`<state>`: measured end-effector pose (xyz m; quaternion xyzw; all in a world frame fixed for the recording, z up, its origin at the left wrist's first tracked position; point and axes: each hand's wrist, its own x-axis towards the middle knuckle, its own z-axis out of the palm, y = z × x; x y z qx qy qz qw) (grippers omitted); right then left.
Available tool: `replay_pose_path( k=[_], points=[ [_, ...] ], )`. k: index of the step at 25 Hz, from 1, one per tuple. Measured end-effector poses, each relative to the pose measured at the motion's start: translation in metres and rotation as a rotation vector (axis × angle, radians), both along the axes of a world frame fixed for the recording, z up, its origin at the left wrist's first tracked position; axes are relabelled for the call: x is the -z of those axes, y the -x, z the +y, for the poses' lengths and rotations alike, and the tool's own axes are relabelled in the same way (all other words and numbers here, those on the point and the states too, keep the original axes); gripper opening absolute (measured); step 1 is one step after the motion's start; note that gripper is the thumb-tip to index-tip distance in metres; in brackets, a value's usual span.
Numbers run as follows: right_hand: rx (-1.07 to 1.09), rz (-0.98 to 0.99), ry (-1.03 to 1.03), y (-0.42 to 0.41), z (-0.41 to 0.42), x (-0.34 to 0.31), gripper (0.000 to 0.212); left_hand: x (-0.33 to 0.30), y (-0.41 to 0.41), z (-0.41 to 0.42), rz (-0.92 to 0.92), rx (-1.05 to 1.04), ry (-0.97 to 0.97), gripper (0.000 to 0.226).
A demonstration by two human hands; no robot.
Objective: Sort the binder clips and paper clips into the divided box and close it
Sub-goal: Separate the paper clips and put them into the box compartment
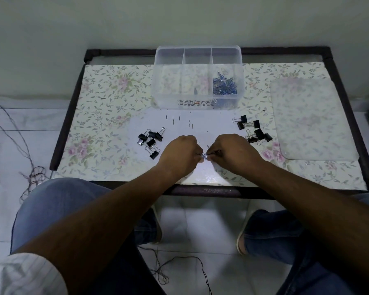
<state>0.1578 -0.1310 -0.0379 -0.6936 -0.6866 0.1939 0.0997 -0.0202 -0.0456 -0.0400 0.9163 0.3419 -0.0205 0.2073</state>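
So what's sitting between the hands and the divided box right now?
Nothing solid: in the head view, only bare floral table cover lies between the hands and the divided box; both binder clip piles sit off to the sides.

Clear divided box point(197, 60), see-through walls, blue paper clips point(224, 85) in right compartment. Black binder clips point(150, 140) with silver wire handles, left group; same black in right group point(254, 129). Table cover point(107, 99) cream, pattern of pink roses and green leaves. Table frame point(68, 116) dark brown. Frosted clear lid point(309, 118). Blue jeans point(58, 201). White marbled floor point(11, 133).
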Motion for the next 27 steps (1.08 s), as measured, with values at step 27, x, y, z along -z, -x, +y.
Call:
replay_pose_path(
  k=[27],
  points=[
    [-0.007,-0.024,0.103,-0.022,0.005,-0.009,0.026,-0.010,-0.005,-0.010,-0.043,0.050,-0.095,0.026]
  ],
)
